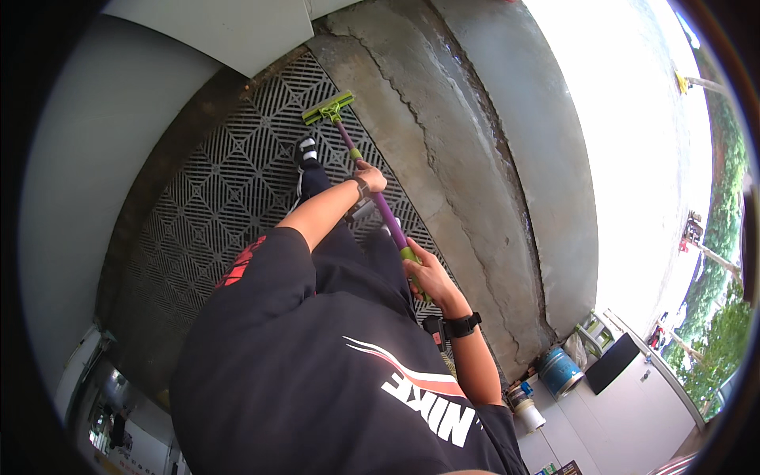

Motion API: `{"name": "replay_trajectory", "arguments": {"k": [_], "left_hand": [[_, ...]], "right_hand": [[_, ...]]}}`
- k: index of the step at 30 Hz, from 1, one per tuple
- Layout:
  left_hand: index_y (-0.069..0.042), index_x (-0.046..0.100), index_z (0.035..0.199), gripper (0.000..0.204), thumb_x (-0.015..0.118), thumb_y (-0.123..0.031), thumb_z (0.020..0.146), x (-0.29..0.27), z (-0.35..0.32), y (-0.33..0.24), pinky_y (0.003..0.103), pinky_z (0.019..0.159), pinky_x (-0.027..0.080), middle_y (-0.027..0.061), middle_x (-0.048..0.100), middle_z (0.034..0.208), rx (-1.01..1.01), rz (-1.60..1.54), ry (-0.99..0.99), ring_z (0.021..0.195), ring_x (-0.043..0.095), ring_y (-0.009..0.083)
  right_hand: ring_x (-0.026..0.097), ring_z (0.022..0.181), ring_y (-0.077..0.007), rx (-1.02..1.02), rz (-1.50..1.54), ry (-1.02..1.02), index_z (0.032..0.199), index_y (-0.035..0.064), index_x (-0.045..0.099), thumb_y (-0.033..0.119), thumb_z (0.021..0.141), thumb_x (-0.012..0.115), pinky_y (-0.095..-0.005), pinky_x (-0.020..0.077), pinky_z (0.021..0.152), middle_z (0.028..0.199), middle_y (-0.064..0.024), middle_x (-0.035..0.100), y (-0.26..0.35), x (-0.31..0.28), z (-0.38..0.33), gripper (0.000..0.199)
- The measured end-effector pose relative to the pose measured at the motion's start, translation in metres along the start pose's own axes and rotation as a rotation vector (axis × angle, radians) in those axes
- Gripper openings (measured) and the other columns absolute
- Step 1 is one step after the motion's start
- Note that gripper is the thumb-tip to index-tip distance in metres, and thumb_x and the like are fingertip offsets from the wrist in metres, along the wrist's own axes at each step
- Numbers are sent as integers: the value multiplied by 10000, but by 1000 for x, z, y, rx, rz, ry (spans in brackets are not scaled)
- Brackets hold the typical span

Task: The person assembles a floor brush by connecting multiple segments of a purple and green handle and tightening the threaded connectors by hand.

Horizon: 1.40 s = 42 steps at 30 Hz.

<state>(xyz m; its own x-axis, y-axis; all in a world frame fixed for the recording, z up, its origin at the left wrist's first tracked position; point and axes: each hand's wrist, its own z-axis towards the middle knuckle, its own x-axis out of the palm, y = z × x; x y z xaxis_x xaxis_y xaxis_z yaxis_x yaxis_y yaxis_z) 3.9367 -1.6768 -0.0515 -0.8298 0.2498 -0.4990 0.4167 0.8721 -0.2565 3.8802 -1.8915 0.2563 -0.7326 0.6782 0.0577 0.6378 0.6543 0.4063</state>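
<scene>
A mop with a purple pole [385, 210] and a wide, flat green head [326, 108] slants away from me toward the far left. The head rests on or just above the dark grid mat [237, 150]; which of the two I cannot tell. Wrapped round the pole below its upper green collar is my left hand [370, 176], with a band on the wrist. My right hand [430, 273] grips the green section nearer my body, and a black strap circles that wrist. One of my shoes [305, 149] stands on the mat just behind the mop head.
Right of the mat runs rough concrete [443, 158] with a jagged crack and a dark groove. A pale wall [87, 134] borders the left. A blue drum [560, 372] and a white container [529, 413] stand at lower right. Bright ground lies beyond.
</scene>
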Motion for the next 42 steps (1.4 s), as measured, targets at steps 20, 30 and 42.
{"name": "replay_trajectory", "arguments": {"k": [20, 30, 42], "left_hand": [[168, -199, 1474, 1134, 649, -289, 874, 48, 0, -283, 403, 745, 607, 272, 685, 982, -410, -1324, -363, 836, 707, 351], [32, -3, 1573, 968, 643, -180, 882, 72, 7, -131, 385, 732, 632, 239, 682, 1070, -743, -1730, -803, 824, 738, 297], [-59, -329, 1509, 1020, 509, -54, 927, 100, 21, -214, 428, 583, 612, 231, 657, 1006, -624, -1831, -588, 655, 685, 280]], "right_hand": [[612, 608, -170, -40, -75, -88, 1552, 143, 343, 66, 844, 661, -322, 512, 537, 907, -117, 653, -252, -48, -139, 780], [560, 505, -146, -241, -97, -10, 1561, 136, 327, 102, 898, 672, -319, 471, 436, 716, -66, 597, -175, -5, 39, 748], [592, 512, -187, -149, -207, -110, 1563, 166, 358, 216, 957, 619, -350, 498, 462, 769, -120, 649, -233, 5, 18, 662]]}}
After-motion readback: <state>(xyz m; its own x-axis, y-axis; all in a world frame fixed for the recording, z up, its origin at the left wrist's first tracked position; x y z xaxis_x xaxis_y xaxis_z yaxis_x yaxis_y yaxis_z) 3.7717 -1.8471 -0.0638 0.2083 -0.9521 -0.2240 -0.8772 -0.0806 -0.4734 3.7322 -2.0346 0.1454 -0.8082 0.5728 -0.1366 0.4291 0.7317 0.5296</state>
